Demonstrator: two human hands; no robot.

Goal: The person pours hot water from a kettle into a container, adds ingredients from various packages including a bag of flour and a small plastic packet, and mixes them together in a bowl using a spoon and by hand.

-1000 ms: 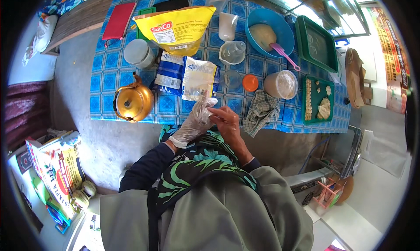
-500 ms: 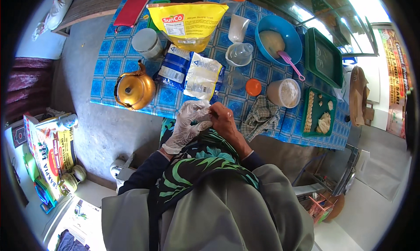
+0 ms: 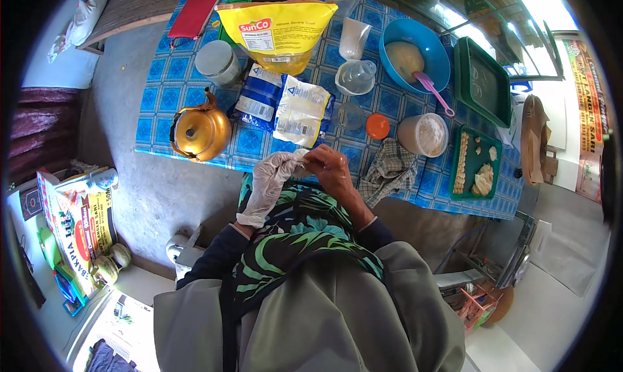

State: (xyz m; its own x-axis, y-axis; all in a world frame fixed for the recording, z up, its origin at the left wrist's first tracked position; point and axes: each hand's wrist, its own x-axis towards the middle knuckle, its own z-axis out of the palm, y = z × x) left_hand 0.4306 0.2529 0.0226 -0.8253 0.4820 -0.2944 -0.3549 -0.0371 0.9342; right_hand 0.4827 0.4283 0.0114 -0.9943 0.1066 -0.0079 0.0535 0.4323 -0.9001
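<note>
My left hand (image 3: 276, 177), in a translucent plastic glove, is raised just off the table's near edge with bent fingers, their tips partly hidden by my right hand. My bare right hand (image 3: 328, 171) pinches the glove at the left hand's fingertips. Just beyond lie a white packet (image 3: 300, 112) and blue-white packets (image 3: 259, 103). A brass kettle (image 3: 200, 132) stands to the left. To the right are a checked cloth (image 3: 389, 171), an orange lid (image 3: 378, 126) and a tub of white powder (image 3: 422, 136).
The blue checked table (image 3: 159, 73) also holds a yellow pouch (image 3: 292, 38), a blue bowl of dough with a pink utensil (image 3: 405, 57), lidded containers (image 3: 217, 64), a red flat item (image 3: 193, 15) and green trays (image 3: 483, 80), one with small dough pieces. A bench (image 3: 120, 22) is at upper left.
Both hands have come back a little from the white packet toward my body. My left hand's fingers now point more to the right, into my right hand's pinch.
</note>
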